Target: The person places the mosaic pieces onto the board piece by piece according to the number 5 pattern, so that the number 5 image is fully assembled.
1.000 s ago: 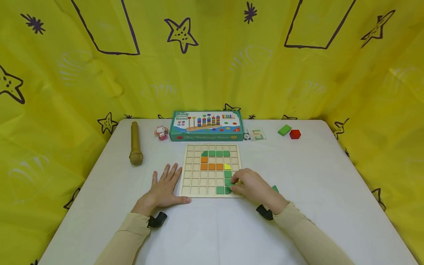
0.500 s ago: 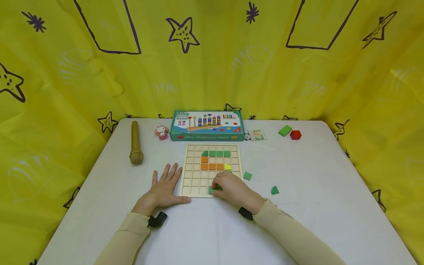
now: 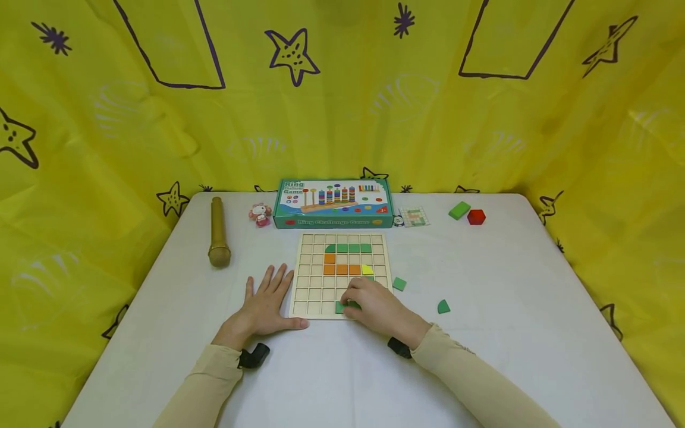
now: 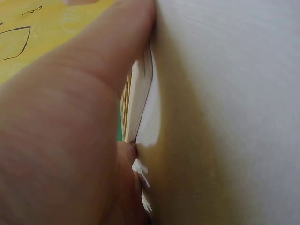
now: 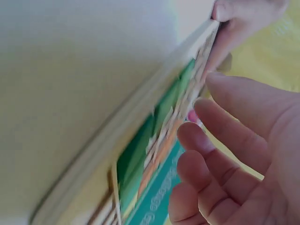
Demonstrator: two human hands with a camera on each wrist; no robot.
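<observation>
The wooden grid board (image 3: 314,295) lies mid-table. Orange squares (image 3: 342,270), a yellow rounded tile (image 3: 367,270) and green tiles (image 3: 351,248) sit in its cells. My left hand (image 3: 263,309) is spread flat on the table, fingertips at the board's left edge and thumb by its front left corner. My right hand (image 3: 377,306) is over the front of the board, its fingers loosely bent close to a green square (image 3: 339,308). In the right wrist view, a gap shows between thumb (image 5: 243,96) and fingers, with nothing in it. That hand hides part of the green column.
Right of the board lie a loose green square (image 3: 399,284) and a green quarter-round tile (image 3: 443,307). Behind stand a game box (image 3: 334,205), a small figurine (image 3: 260,214) and a pattern card (image 3: 414,217). A green block (image 3: 459,210), red hexagon (image 3: 476,217) and gold microphone (image 3: 218,238) lie farther out.
My right hand has moved left from the board's right side to the front row, where another green square now shows. The loose green tiles at right have come into sight. The left hand stays put.
</observation>
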